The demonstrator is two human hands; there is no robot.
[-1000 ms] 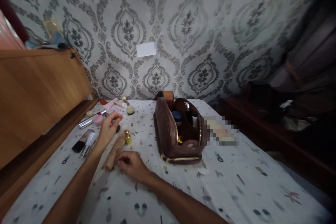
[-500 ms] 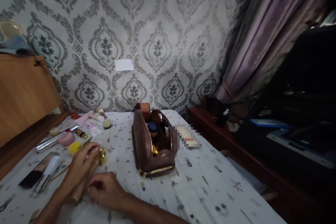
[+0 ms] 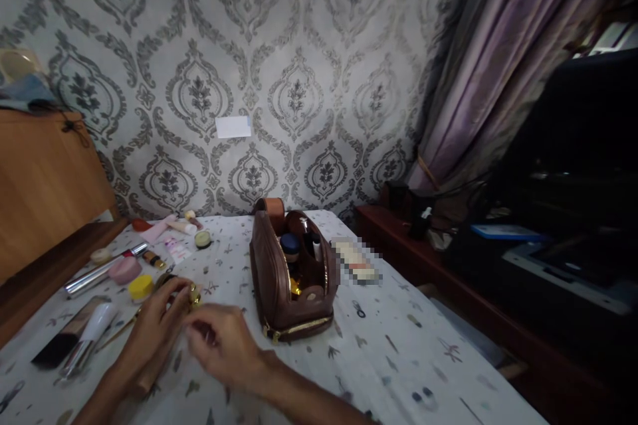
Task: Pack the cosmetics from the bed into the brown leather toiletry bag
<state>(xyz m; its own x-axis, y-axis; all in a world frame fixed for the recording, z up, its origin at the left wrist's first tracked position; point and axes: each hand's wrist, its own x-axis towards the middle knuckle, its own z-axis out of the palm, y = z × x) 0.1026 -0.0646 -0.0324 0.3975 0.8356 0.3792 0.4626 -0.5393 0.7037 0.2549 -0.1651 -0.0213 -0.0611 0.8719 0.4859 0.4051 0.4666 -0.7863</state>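
My left hand [image 3: 160, 319] is closed over the left side of the bed or table cover, fingers bent around a small shiny gold-coloured item [image 3: 195, 293]. My right hand [image 3: 224, 343] is curled just right of it, its fingertips close to the gold item; whatever is in them is hidden. A tan stick-shaped thing [image 3: 144, 380] shows partly under my left wrist. Beyond my left hand stand a yellow lid-like pot [image 3: 141, 287] and a pink round case [image 3: 124, 270]. An unzipped brown cosmetic bag [image 3: 272, 292] holds a dark blue-lidded jar [image 3: 290, 244] and other items.
Left of my hands lie a white-handled brush [image 3: 94, 332], a dark flat case [image 3: 62, 340] and a silver tube [image 3: 97, 277]. Farther back are a pink tube [image 3: 177, 250] and a small round jar [image 3: 203, 239]. A wooden cabinet [image 3: 50, 192] borders the left; a patterned wall stands behind.
My right hand has moved up and to the right, closer to the gold item. My left hand stays around it. The bag has not moved.
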